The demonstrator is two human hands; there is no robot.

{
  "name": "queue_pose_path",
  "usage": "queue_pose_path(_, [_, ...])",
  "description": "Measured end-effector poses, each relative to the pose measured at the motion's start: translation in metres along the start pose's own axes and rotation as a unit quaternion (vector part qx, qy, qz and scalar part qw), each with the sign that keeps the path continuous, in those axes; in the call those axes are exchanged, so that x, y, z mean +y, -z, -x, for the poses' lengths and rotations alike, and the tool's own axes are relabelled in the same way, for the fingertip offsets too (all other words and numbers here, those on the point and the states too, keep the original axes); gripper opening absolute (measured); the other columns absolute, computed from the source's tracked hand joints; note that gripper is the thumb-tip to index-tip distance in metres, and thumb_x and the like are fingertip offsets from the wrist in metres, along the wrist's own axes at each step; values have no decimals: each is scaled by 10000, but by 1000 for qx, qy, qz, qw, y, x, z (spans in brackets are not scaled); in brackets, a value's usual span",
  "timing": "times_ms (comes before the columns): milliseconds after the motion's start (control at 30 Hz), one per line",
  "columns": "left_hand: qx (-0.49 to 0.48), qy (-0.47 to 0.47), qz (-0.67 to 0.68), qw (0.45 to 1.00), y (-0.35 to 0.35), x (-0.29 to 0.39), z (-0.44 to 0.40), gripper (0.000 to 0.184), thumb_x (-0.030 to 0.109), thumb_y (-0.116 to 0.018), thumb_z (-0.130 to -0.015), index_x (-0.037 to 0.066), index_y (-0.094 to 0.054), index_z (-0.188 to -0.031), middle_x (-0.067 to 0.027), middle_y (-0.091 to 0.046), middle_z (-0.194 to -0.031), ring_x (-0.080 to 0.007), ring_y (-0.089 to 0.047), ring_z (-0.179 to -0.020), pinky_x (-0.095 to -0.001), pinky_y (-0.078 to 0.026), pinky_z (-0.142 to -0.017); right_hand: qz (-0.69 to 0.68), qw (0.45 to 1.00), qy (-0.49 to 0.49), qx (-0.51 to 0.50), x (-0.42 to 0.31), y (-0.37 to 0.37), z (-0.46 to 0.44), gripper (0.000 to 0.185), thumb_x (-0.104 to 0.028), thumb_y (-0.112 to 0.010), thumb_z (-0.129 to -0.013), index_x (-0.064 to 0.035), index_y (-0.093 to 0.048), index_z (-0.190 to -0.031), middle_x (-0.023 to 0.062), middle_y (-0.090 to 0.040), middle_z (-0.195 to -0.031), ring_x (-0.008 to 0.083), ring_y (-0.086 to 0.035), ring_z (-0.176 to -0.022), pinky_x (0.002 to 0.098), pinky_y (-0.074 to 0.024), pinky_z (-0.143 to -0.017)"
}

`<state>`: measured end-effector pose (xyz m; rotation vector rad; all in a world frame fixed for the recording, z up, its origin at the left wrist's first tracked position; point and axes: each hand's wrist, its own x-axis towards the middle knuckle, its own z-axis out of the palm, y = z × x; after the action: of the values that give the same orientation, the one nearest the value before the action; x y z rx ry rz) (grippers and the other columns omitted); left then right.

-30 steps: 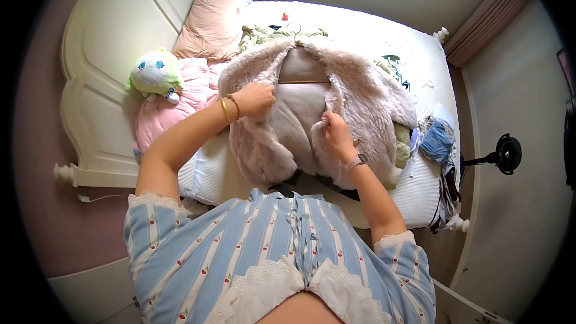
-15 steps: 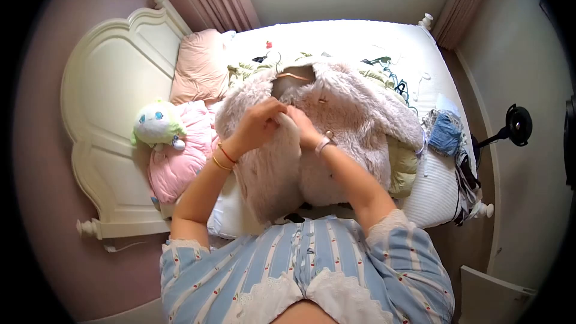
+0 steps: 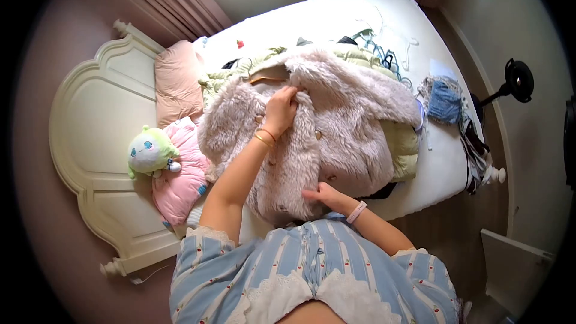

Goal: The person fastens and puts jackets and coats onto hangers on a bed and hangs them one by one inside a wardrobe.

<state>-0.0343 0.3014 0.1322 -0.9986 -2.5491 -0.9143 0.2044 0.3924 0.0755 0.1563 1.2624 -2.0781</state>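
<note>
A pinkish-grey fluffy coat (image 3: 354, 138) lies on the bed, its front panels drawn together, with a wooden hanger (image 3: 267, 79) showing at the collar. My left hand (image 3: 282, 109) has its fingers closed on the coat's front edge just below the collar. Lower down, near the hem, my right hand (image 3: 329, 197) pinches the same front edge, with the thumb pointing left. Round buttons show on the fur between and beside my hands. A pale green padded garment (image 3: 401, 150) lies partly under the coat.
The white bed (image 3: 270, 18) holds a peach pillow (image 3: 180, 81), a pink cushion (image 3: 183, 189), a plush toy (image 3: 150, 151), loose hangers (image 3: 384, 54) and folded denim (image 3: 444, 101). A black fan-like object (image 3: 517, 80) stands right of the bed.
The coat's front, spread apart earlier, is now drawn together over the lining. My right hand has moved down to the hem, while my left stays near the collar. The view has turned.
</note>
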Motion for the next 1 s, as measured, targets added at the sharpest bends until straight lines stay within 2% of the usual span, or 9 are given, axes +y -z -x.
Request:
queue_pose_path(300, [-168,-52,-161,971,-17,-19,-25,189,154,-565,-767,134,-620,-947,-97,-615,-839,-317,-621,-740,-422,-502,-625,330,928,43,170,74,47,52,216,-180,-630,-785,26,-633,-851,47,-617,-686,99,-527,-626,277,-436,-595])
queue_pose_path(367, [-220,-49,-202,953,-14,-16,-28,264,163,-557,-798,180,-605,-1057,-89,-620,-881,-314,-623,-758,-413,-501,-640,343,916,40,203,89,47,61,195,-168,-623,-787,25,-620,-820,47,-608,-672,102,-528,-620,276,-435,-590])
queue_pose_path(533, [-222,-119,-238,938,-24,-23,-36,177,91,-512,-802,109,-604,-952,-121,-632,-823,-300,-638,-758,-402,-509,-630,236,903,108,342,107,35,66,146,-118,-592,-805,5,-575,-728,29,-572,-645,89,-511,-606,259,-433,-581])
queue_pose_path(600, [-236,-137,-265,925,-28,-21,-40,130,92,-508,-806,86,-593,-904,-127,-640,-810,-299,-643,-763,-395,-512,-619,196,923,90,318,114,40,64,141,-129,-620,-816,3,-572,-807,16,-589,-742,78,-515,-672,248,-440,-632])
queue_pose_path(667, [-247,-149,-285,914,-33,-21,-42,109,85,-500,-811,67,-592,-867,-134,-651,-809,-298,-652,-771,-389,-518,-614,-63,948,145,277,116,33,54,235,-137,-663,-812,1,-540,-956,22,-592,-868,76,-509,-755,240,-436,-691])
queue_pose_path(800, [-253,-153,-348,889,-42,-15,-42,127,68,-486,-818,66,-612,-804,-132,-663,-821,-291,-662,-779,-381,-529,-628,-128,950,153,240,112,10,43,394,-79,-659,-798,8,-470,-1132,56,-580,-1001,120,-542,-912,272,-448,-822])
queue_pose_path(867, [-250,-128,-376,883,-47,-20,-39,134,74,-486,-820,76,-618,-800,-125,-663,-824,-287,-664,-776,-380,-531,-628,36,955,203,215,104,7,47,497,-65,-641,-772,41,-434,-1212,104,-579,-1120,168,-558,-1005,300,-435,-895])
queue_pose_path(933, [-241,-138,-389,878,-49,-22,-36,137,81,-486,-824,79,-622,-805,-120,-661,-831,-286,-665,-770,-378,-532,-623,-30,971,180,152,102,-1,46,395,-55,-638,-742,39,-538,-1112,110,-627,-1032,181,-582,-939,312,-448,-861])
queue_pose_path(1000, [-233,-150,-402,873,-48,-22,-34,140,88,-486,-828,82,-625,-810,-115,-660,-838,-286,-666,-765,-376,-533,-618,81,969,165,166,89,-1,59,333,-101,-643,-771,34,-572,-1066,110,-650,-957,161,-588,-900,313,-455,-829])
